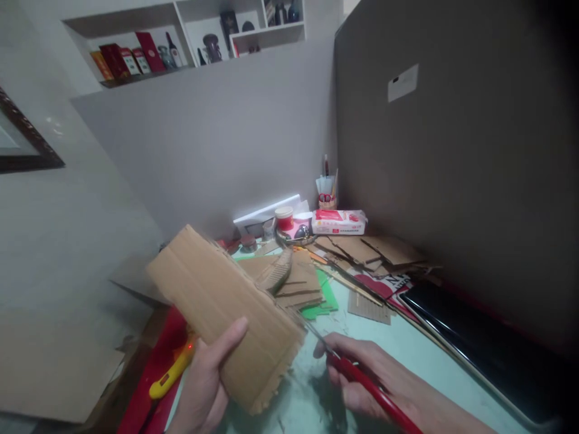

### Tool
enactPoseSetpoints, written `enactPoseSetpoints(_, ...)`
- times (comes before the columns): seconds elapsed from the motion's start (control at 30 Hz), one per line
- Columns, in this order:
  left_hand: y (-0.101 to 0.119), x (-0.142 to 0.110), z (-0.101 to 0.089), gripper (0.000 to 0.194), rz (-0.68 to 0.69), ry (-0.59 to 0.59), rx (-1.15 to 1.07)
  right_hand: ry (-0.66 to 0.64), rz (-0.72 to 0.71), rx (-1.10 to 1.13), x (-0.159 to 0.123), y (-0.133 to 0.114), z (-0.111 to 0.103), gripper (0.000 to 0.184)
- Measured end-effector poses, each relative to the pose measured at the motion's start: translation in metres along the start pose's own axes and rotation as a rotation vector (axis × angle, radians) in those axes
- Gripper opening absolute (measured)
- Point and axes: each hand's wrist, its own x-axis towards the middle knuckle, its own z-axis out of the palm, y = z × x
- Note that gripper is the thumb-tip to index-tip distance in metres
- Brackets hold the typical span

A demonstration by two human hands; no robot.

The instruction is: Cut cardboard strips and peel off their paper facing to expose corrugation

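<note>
Red-handled tool (368,383) in right fingers (346,343), cardboard (221,295) in left fingers (233,336), "N"-lettered sheet (383,283)

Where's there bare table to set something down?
A strip of table between your right hand and the black slab looks mostly bare, plus a narrow gap between the green sheet and the ridged scrap. The back is crowded: cardboard pieces, red cup, white pack. The held cardboard hides some table.
</note>
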Motion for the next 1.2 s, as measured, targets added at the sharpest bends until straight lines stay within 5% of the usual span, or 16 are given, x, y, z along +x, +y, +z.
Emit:
enactPoseSetpoints(0.47, -0.019, 0.012, -0.014, 0.093, -0.132, 0.016, 0.051, -0.018, 0.17, -0.167, 0.012, 0.0, 0.0, 0.016)
enactPoseSetpoints(1.0, -0.026, 0.013, -0.018, 0.094, -0.245, -0.012, 0.009, 0.14, -0.073, -0.374, 0.007, 0.026, 0.01, 0.022)
enactPoseSetpoints(1.2, -0.027, 0.01, -0.013, 0.094, -0.299, -0.008, -0.033, 0.134, -0.056, -0.324, 0.007, 0.028, 0.008, 0.021)
